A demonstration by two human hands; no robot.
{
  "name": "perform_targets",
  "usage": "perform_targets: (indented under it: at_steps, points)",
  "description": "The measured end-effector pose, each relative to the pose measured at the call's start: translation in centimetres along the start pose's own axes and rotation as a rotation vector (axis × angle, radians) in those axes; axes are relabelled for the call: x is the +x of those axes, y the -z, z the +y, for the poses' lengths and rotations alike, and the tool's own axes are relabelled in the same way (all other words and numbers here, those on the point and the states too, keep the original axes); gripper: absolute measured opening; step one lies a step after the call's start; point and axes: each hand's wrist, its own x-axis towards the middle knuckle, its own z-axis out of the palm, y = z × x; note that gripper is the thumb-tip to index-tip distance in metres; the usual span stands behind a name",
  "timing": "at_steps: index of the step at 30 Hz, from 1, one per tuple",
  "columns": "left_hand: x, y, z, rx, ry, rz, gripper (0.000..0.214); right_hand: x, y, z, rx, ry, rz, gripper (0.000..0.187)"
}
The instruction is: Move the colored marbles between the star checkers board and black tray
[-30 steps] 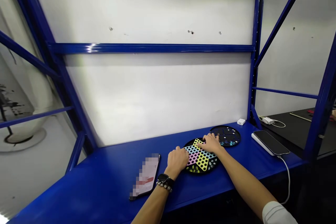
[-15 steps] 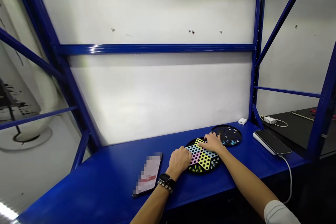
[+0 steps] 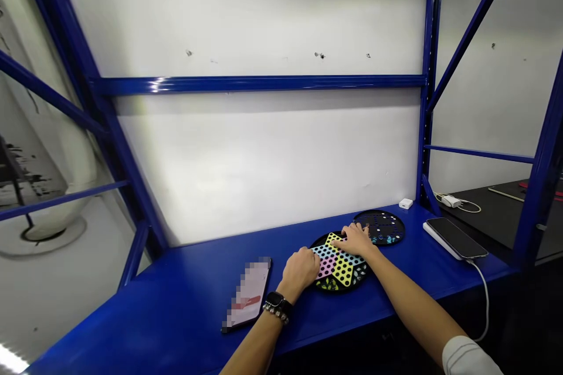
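Note:
A star-shaped Chinese checkers board with yellow, pink and light blue sections and rows of dark holes lies in a round black tray. Colourful small pieces show in the tray around the star's points. My left hand, wearing a watch and a beaded bracelet, is closed at the board's left edge; its fingertips are mostly hidden. Over the board's upper right part lies my right hand, its thumb on the yellow section and its bent fingers gripping towards the far edge.
Behind my right hand is a second round black tray with white and blue pieces. A phone lies to the left. At the right, a dark phone rests on a white block with a cable. A white adapter stands near the wall.

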Motion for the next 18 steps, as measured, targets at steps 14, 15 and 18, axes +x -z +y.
perform_targets:
  at_steps: [14,15,18]
  points:
    - [-0.20,0.07,0.05,0.129,-0.162,-0.065,0.042,0.44,-0.52,0.41,0.001,0.015,0.014,0.055]
    - [-0.23,0.07,0.06,0.134,-0.167,-0.064,0.042,0.44,-0.55,0.43,0.005,0.018,0.014,0.055]
    - [-0.29,0.00,0.03,0.145,-0.173,-0.057,0.044,0.41,-0.58,0.45,0.013,0.022,0.017,0.054]
